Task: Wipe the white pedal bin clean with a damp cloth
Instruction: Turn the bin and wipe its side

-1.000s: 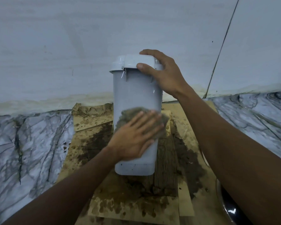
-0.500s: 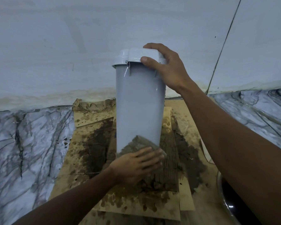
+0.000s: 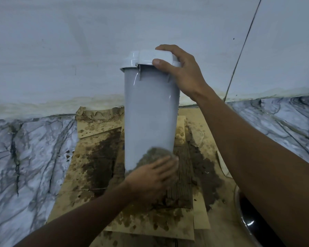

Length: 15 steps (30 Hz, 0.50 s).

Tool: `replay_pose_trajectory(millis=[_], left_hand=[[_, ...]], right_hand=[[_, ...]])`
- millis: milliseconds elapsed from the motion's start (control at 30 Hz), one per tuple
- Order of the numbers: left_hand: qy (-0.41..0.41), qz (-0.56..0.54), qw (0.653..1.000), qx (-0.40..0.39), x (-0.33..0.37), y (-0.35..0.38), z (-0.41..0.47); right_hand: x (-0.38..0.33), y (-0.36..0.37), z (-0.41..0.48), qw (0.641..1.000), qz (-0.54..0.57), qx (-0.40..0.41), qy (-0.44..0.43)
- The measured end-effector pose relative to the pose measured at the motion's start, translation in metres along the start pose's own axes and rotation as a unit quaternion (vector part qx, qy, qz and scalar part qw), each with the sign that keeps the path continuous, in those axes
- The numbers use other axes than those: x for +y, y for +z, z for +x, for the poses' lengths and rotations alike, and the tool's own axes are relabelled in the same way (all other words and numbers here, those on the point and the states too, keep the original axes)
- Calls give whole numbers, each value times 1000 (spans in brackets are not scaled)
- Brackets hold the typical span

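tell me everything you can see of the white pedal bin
The white pedal bin is a tall, glossy plastic cylinder tapering downward, its domed lid closed, about upright over stained cardboard by the wall. The right hand grips the lid; the left hand presses a grey cloth flat against its lower front. No pedal shows.

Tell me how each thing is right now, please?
Pedal bin: upright.
Lid: closed.
Cloth: bunched, pressed on the bin's lower side.
Left hand: flat, pressing the cloth.
Right hand: curled over the lid.
Cardboard: lying flat, blotched with dark stains.
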<state>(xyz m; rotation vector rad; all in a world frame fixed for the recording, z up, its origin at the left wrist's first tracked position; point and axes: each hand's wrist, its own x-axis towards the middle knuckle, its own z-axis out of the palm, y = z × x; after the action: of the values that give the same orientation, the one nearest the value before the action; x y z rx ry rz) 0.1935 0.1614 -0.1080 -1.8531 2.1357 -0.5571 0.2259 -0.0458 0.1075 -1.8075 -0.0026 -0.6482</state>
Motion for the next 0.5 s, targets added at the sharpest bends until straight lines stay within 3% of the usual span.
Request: replay_pose_trajectory(millis=[67, 133, 267, 367, 500], left_hand=[[52, 0, 996, -69, 11, 10, -7], [26, -57, 994, -92, 4, 8, -11], [-131, -46, 987, 85, -49, -28, -4], [-231, -18, 960, 159, -86, -45, -4], [-327, -71, 918, 215, -73, -36, -12]], right_hand=[[0, 1, 0, 1000, 3, 0, 2], [2, 2, 2, 1000, -2, 1, 2], [3, 3, 5, 1000, -10, 8, -2], [3, 1, 5, 1000, -5, 9, 0], [3, 3, 5, 1000, -15, 6, -5]])
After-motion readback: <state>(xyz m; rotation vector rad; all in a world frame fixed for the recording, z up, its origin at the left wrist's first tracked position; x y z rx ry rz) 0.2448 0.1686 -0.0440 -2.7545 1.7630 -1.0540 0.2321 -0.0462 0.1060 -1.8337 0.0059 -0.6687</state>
